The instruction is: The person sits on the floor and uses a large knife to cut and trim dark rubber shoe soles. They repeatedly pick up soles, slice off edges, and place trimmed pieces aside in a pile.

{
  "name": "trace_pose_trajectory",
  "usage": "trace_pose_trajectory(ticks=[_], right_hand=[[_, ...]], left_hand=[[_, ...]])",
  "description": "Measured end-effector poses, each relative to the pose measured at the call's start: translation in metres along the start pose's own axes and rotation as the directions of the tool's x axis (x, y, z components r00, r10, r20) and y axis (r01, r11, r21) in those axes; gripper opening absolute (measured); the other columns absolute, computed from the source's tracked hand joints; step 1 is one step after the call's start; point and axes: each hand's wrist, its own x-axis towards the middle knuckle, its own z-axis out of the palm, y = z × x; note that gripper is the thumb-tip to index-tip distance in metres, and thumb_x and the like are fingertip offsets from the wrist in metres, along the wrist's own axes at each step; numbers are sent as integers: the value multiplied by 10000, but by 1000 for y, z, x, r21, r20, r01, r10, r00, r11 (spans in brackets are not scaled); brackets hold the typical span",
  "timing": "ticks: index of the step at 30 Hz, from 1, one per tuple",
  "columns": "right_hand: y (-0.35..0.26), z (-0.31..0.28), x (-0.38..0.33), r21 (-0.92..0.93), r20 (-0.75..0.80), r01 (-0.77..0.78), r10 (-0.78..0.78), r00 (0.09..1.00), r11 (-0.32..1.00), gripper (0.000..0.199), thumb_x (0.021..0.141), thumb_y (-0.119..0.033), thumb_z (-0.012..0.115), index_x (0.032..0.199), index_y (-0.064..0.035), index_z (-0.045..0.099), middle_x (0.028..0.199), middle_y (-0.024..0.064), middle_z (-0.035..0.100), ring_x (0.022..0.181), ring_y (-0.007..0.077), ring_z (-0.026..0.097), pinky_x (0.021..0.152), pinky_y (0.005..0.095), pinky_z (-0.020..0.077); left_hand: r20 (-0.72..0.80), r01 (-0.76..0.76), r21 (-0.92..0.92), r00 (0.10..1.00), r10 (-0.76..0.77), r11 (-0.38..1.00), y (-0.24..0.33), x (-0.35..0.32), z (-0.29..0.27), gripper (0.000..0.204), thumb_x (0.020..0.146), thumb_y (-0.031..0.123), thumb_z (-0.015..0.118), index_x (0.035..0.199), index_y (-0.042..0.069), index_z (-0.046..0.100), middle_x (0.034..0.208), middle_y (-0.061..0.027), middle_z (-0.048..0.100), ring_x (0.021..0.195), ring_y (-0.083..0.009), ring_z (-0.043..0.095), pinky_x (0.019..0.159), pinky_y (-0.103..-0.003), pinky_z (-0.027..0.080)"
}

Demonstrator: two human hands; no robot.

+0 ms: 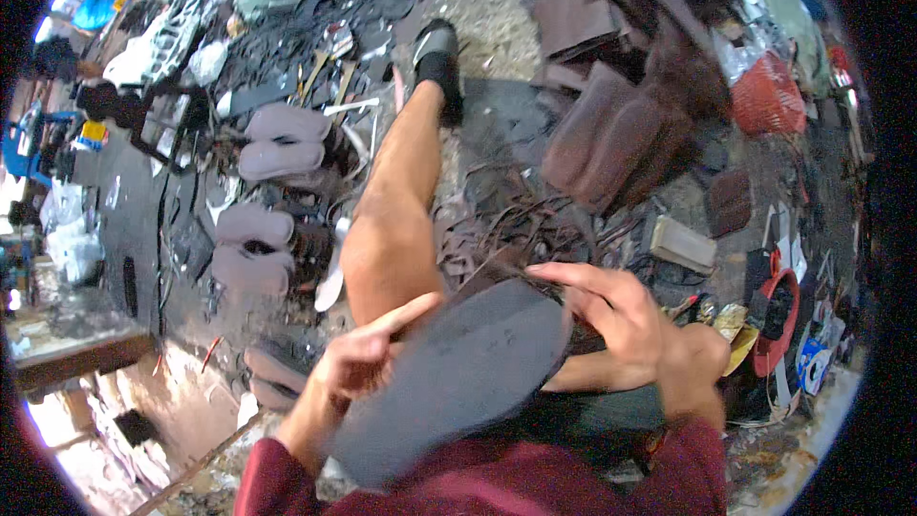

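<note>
Dark grey and flat, a sole [458, 377] is in front of the person, held in the left hand [368, 358]. The right hand [616, 315] is by its far end; I can't tell if it pinches. Farther off, paler soles [253, 224] lie left, brown sheets [592, 129] right.

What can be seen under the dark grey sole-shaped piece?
The person's bent right leg runs behind the right side of the sole-shaped piece; whatever lies beneath its middle is covered.
</note>
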Motion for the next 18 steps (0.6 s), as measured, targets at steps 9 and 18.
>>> trace_pose_trajectory(ticks=[9,18], right_hand=[[-11,74,-73,411,-618,111,188,763,905,414,1032,-114,446,1429,-4,485,837,38,596,650,105,494,617,256,451],[29,95,-169,-163,-647,-229,71,759,960,293,956,-40,503,1200,84,606,1073,245,672,974,384,676,866,412,520]], left_hand=[[-398,-577,-104,770,498,810,-8,70,141,529,892,127,708,1347,65,444,1268,-90,565,1147,-239,593,971,-409,519],[-433,-523,6,767,474,852,-47,84,117,511,898,149,690,1343,68,450,1201,-74,585,1082,-232,602,921,-401,519]])
